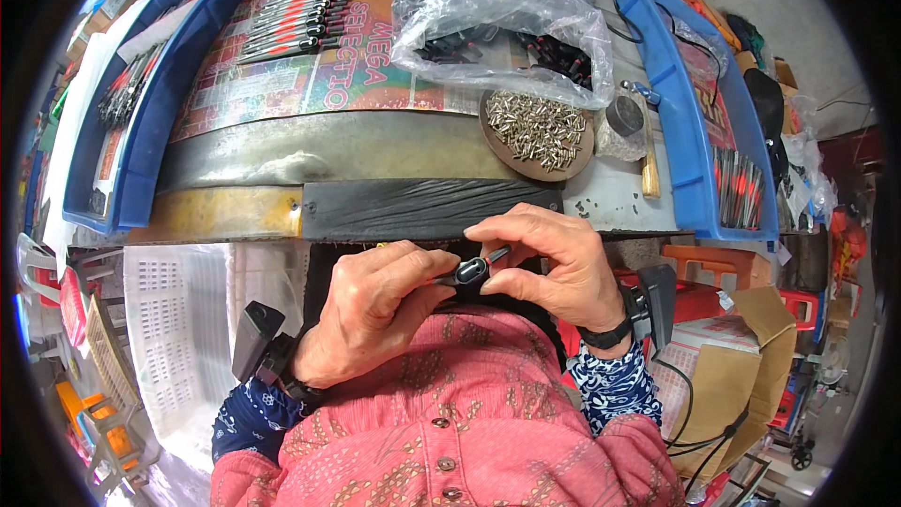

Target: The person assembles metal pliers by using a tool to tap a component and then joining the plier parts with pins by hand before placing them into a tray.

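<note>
A: Black handle (466, 272), pinched in the left hand (375, 305) just off the table (375, 145) edge; right hand (554, 258) fingertips nip a small metal bit.

B: Seating step, likely. Next needs straight alignment. Spare bits on the brown dish (537, 131) at one o'clock.

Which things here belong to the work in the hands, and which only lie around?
In hand:
- left hand grips black handle
- right hand pinches small metal piece
- dish of metal pieces

Lying about:
- plastic bag
- hammer
- blue trays
</note>
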The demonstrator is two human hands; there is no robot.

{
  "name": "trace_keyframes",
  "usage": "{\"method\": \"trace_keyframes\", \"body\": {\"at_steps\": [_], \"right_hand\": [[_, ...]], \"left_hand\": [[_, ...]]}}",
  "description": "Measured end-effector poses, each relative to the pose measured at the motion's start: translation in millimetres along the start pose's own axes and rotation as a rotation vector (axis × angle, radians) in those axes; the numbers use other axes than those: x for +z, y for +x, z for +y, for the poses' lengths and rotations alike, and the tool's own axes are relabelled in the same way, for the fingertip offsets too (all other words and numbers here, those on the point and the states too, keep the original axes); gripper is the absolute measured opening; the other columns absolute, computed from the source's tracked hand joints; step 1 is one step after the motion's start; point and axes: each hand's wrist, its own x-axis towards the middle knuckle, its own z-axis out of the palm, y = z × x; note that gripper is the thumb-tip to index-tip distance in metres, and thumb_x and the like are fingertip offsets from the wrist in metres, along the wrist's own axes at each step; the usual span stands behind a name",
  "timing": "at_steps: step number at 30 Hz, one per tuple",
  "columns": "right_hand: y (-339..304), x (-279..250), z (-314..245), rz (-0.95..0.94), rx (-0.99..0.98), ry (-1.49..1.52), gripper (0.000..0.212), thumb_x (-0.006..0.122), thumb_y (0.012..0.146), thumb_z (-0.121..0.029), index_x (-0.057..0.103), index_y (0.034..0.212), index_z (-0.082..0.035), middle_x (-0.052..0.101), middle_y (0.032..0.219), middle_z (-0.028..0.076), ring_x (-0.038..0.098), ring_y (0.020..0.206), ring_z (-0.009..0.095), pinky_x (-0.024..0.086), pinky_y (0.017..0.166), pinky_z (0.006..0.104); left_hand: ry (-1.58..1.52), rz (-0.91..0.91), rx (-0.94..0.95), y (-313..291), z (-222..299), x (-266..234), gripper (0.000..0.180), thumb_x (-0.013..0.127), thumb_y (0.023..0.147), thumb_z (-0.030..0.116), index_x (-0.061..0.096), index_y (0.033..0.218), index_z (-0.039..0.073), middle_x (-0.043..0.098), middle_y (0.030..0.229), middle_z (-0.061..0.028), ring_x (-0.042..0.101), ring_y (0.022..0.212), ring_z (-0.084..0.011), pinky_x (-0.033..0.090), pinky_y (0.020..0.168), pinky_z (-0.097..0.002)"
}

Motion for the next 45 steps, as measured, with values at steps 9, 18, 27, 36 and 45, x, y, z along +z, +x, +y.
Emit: {"method": "trace_keyframes", "body": {"at_steps": [9,18,27,36,45], "right_hand": [[-2,9,1,-0.076,-0.156,-0.256,0.025,0.076,0.080,-0.004,0.068,0.102,0.001,0.067,0.086,0.013,0.065,0.072,0.026,0.052,0.062,0.0344],[-6,24,1,0.059,-0.139,-0.290,0.024,0.077,0.080,-0.005,0.070,0.102,0.001,0.068,0.081,0.012,0.067,0.068,0.022,0.051,0.059,0.0314],[-5,20,3,-0.002,-0.143,-0.242,0.022,0.075,0.081,-0.002,0.070,0.103,0.002,0.069,0.079,0.012,0.066,0.064,0.018,0.051,0.057,0.0281],[-7,21,-1,-0.051,-0.088,-0.221,0.020,0.074,0.080,-0.003,0.068,0.098,0.002,0.068,0.083,0.014,0.067,0.072,0.029,0.053,0.063,0.0356],[-7,25,3,0.040,-0.096,-0.181,0.024,0.075,0.079,0.002,0.070,0.102,0.003,0.069,0.079,0.012,0.067,0.066,0.020,0.051,0.058,0.0302]], "left_hand": [[0.001,0.001,0.014,-7,-2,2,0.030,0.075,0.075,-0.002,0.066,0.103,0.002,0.066,0.078,-0.0112,0.065,0.065,-0.0252,0.049,0.058,-0.0330],[0.072,0.101,0.047,-12,-8,5,0.029,0.078,0.076,0.002,0.066,0.102,0.003,0.070,0.085,-0.0109,0.068,0.069,-0.0245,0.053,0.061,-0.0318],[0.110,0.080,0.070,-15,-10,4,0.027,0.079,0.074,0.003,0.067,0.098,0.002,0.070,0.085,-0.0108,0.068,0.069,-0.0253,0.053,0.061,-0.0327],[0.126,0.058,0.104,-18,-11,7,0.027,0.078,0.072,0.002,0.066,0.096,0.001,0.069,0.081,-0.0121,0.067,0.067,-0.0278,0.052,0.058,-0.0344],[0.149,0.095,0.139,-10,-12,8,0.028,0.079,0.071,0.004,0.066,0.096,0.001,0.068,0.079,-0.0107,0.065,0.062,-0.0256,0.049,0.055,-0.0334]]}}
